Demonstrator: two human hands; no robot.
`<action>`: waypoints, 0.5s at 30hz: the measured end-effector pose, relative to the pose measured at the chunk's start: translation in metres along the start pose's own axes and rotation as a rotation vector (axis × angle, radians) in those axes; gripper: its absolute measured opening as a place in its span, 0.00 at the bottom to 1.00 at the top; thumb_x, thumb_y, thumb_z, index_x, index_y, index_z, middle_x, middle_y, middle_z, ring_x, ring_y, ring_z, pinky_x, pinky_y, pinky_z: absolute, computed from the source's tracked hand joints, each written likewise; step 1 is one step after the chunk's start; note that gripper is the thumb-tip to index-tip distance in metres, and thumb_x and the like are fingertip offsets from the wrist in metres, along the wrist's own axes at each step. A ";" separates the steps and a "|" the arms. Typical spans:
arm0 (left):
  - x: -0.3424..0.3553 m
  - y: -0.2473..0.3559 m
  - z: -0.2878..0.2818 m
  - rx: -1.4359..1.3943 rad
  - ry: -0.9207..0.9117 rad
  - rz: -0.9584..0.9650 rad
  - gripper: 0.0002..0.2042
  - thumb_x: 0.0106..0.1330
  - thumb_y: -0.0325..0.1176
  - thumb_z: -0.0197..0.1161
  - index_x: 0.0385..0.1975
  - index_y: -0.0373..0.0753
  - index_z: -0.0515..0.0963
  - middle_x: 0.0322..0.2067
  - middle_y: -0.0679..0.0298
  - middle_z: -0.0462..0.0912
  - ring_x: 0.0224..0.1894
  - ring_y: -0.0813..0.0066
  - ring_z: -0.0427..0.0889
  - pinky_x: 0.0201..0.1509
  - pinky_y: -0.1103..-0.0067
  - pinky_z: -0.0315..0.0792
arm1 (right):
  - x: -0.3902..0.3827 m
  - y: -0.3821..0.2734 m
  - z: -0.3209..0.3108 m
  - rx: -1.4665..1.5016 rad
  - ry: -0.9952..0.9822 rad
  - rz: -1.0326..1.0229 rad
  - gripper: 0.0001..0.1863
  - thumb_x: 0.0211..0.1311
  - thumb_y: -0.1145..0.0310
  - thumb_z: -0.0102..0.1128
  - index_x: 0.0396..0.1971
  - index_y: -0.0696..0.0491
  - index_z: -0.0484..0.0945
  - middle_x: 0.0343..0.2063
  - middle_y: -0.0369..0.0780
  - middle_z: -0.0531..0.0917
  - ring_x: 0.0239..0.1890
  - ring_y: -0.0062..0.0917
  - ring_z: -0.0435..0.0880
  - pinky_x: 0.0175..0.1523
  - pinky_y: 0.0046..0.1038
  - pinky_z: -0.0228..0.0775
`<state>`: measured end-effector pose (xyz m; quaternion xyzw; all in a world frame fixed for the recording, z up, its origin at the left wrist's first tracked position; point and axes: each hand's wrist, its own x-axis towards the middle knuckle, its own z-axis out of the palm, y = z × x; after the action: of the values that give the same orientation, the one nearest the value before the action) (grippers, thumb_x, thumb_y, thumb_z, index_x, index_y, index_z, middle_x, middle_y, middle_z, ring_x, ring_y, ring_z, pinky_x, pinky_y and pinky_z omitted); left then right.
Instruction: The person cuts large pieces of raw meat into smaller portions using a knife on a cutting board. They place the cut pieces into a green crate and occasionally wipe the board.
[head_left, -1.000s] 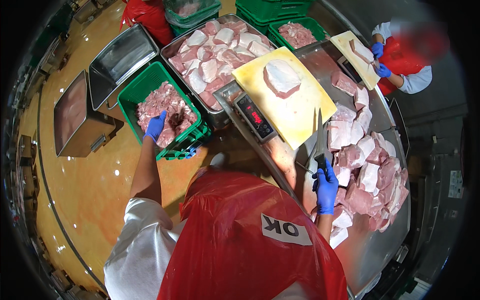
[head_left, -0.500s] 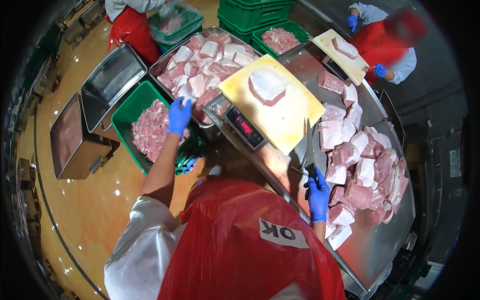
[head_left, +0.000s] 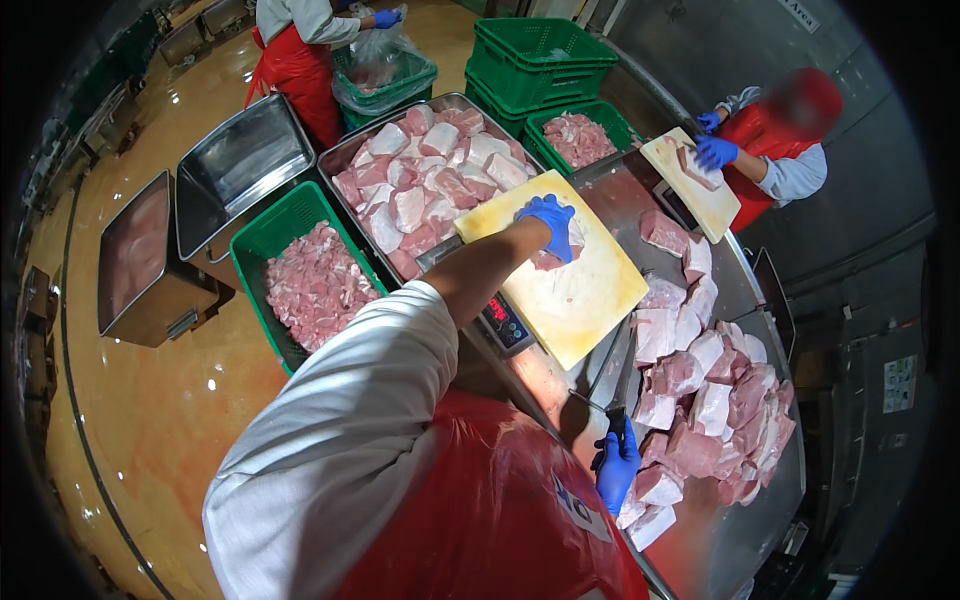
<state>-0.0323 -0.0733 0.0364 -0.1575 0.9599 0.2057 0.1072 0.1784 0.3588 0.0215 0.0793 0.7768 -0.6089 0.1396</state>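
My left hand (head_left: pixel 548 222) lies over a slab of raw meat (head_left: pixel 556 262) on the yellowed white cutting board (head_left: pixel 585 330), its gloved fingers curled over the top and far side. Most of that slab is hidden under the hand. Low at the table's near edge, my right hand (head_left: pixel 617 468) is closed round the black handle of a knife (head_left: pixel 615 422). Its blade points away from me, between the board and a heap of meat blocks (head_left: pixel 705 400). A digital scale (head_left: pixel 508 325) with a red display sits under the board's left side.
A steel tub (head_left: pixel 345 155) full of meat blocks stands left of the board, beside a green crate (head_left: pixel 248 250) of trimmings. Steel bins (head_left: pixel 140 260) stand farther left. Two co-workers in red aprons (head_left: pixel 300 85) are at the back, one cutting on another board (head_left: pixel 715 205).
My left hand has swung from over the green crate to the slab on the board. My right hand, still holding the knife, has come slightly lower and nearer.
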 end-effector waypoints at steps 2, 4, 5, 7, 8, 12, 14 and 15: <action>-0.009 0.007 -0.001 -0.042 0.044 0.044 0.47 0.46 0.55 0.79 0.71 0.51 0.71 0.69 0.50 0.69 0.71 0.42 0.71 0.69 0.50 0.75 | 0.001 0.015 -0.005 0.026 0.026 -0.011 0.27 0.78 0.78 0.54 0.74 0.51 0.73 0.34 0.37 0.87 0.19 0.11 0.70 0.22 0.19 0.61; -0.017 0.010 -0.002 -0.102 0.046 0.028 0.47 0.48 0.56 0.77 0.72 0.51 0.70 0.71 0.49 0.68 0.71 0.40 0.71 0.69 0.49 0.74 | -0.001 0.015 0.000 0.033 0.048 0.001 0.27 0.78 0.78 0.54 0.75 0.51 0.73 0.34 0.37 0.87 0.18 0.11 0.70 0.22 0.19 0.62; -0.018 0.011 -0.002 -0.132 0.044 0.022 0.46 0.49 0.56 0.77 0.72 0.51 0.69 0.71 0.48 0.67 0.72 0.39 0.70 0.70 0.49 0.74 | -0.004 0.013 0.003 0.026 0.059 0.024 0.27 0.78 0.77 0.54 0.75 0.51 0.73 0.34 0.38 0.86 0.18 0.11 0.70 0.22 0.19 0.62; -0.001 -0.001 0.003 -0.259 0.127 0.004 0.44 0.48 0.55 0.79 0.69 0.47 0.73 0.67 0.46 0.73 0.67 0.44 0.76 0.66 0.53 0.77 | -0.003 0.002 0.009 0.011 0.066 0.023 0.27 0.78 0.77 0.54 0.75 0.51 0.72 0.34 0.38 0.86 0.18 0.11 0.70 0.22 0.19 0.62; 0.011 -0.010 0.010 -0.325 0.167 -0.004 0.43 0.48 0.55 0.79 0.67 0.45 0.75 0.65 0.45 0.76 0.65 0.46 0.78 0.64 0.55 0.78 | -0.003 -0.002 0.012 0.008 0.071 0.013 0.27 0.78 0.77 0.54 0.75 0.51 0.72 0.33 0.39 0.86 0.18 0.12 0.70 0.21 0.20 0.62; 0.059 -0.078 0.011 -1.223 0.108 0.167 0.29 0.55 0.40 0.80 0.54 0.32 0.79 0.42 0.59 0.86 0.45 0.68 0.86 0.48 0.73 0.79 | 0.009 -0.019 0.026 0.000 0.061 -0.041 0.27 0.79 0.76 0.55 0.75 0.51 0.72 0.33 0.39 0.85 0.17 0.12 0.70 0.21 0.20 0.63; 0.080 -0.118 -0.019 -1.333 0.177 0.201 0.22 0.59 0.40 0.78 0.46 0.31 0.83 0.36 0.60 0.87 0.37 0.70 0.87 0.42 0.72 0.81 | 0.015 -0.030 0.033 -0.017 0.052 -0.075 0.27 0.79 0.75 0.56 0.75 0.51 0.72 0.32 0.39 0.85 0.17 0.12 0.70 0.21 0.20 0.62; 0.080 -0.127 -0.035 -1.313 0.222 0.174 0.23 0.59 0.42 0.79 0.46 0.31 0.84 0.35 0.60 0.88 0.35 0.69 0.87 0.42 0.71 0.81 | 0.016 -0.028 0.034 -0.025 0.061 -0.068 0.27 0.79 0.75 0.56 0.75 0.52 0.72 0.32 0.39 0.85 0.17 0.13 0.70 0.21 0.20 0.62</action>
<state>-0.0675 -0.2191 0.0003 -0.1325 0.6502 0.7372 -0.1273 0.1591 0.3186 0.0354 0.0697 0.7904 -0.6009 0.0961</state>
